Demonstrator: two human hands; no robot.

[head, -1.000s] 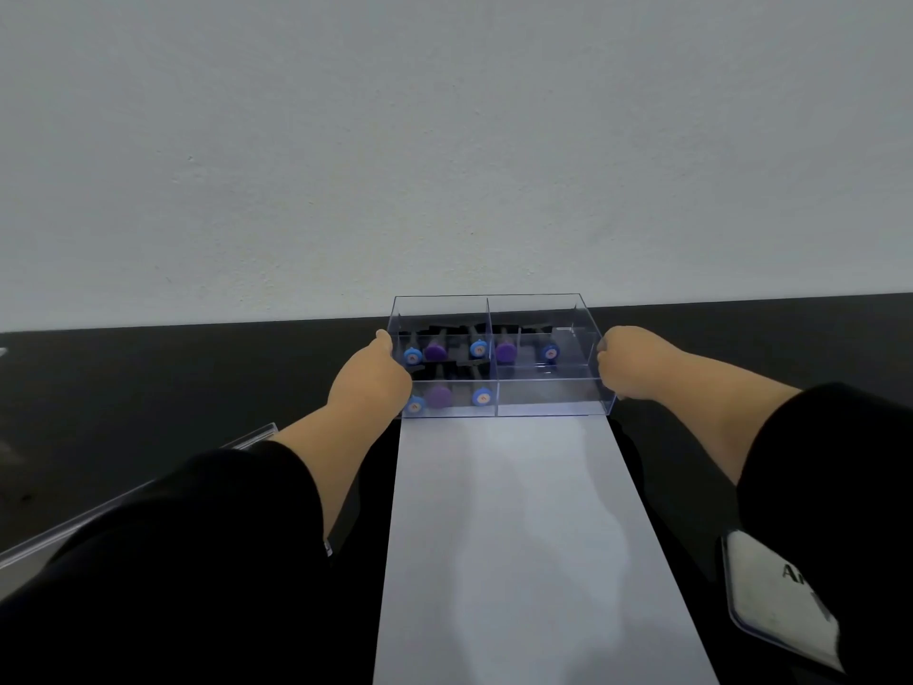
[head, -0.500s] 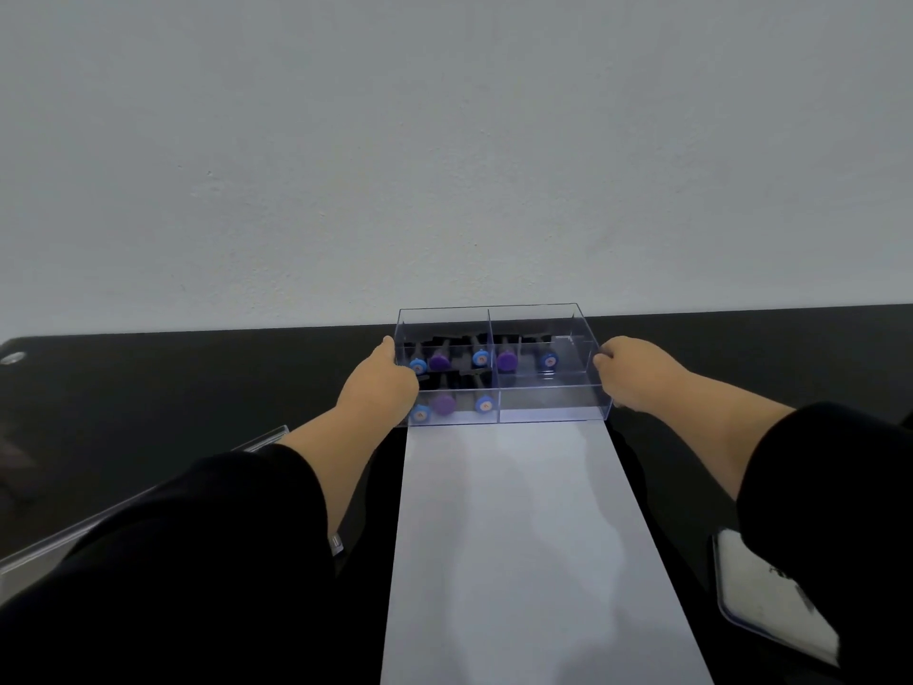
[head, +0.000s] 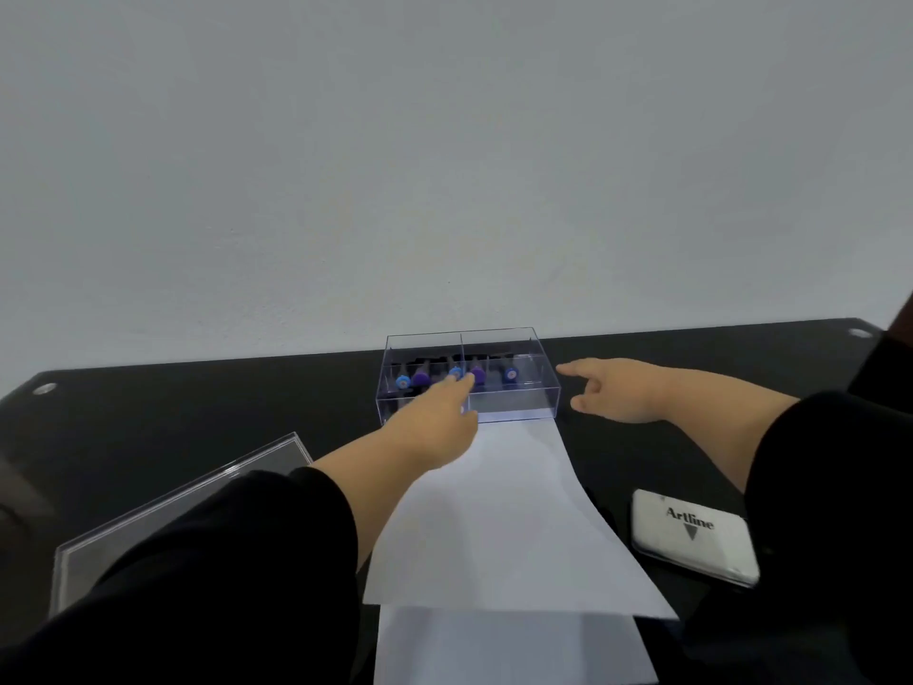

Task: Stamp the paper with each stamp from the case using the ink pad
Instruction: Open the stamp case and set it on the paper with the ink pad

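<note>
1. The counter (head: 197, 412) is a flat, glossy black surface that runs up to a plain pale wall (head: 444, 165).
2. The paper (head: 499, 526) is a smooth white sheet. Its long axis runs from the near edge of the counter toward the wall, and its far end meets the front wall of the case. A second sheet edge shows under its near end.
3. A clear plastic lid (head: 183, 506) lies flat on the counter, left of the paper.
4. The case (head: 514, 405) is a clear, hard-walled rectangular box with inner dividers. Its long axis runs left to right, parallel to the wall.
5. The ink pad (head: 691, 536) is a closed, rounded white tin marked "Artline", just right of the paper.
6. The left hand (head: 435, 427) reaches over the front left part of the case, with its fingers extended among the stamps. The pictures do not show whether the grip holds anything.
7. The right hand (head: 617, 388) hovers just right of the case, apart from it, with a wide, empty grip.
8. The stamps (head: 474, 374) have blue and purple round ends that face the viewer.
</note>
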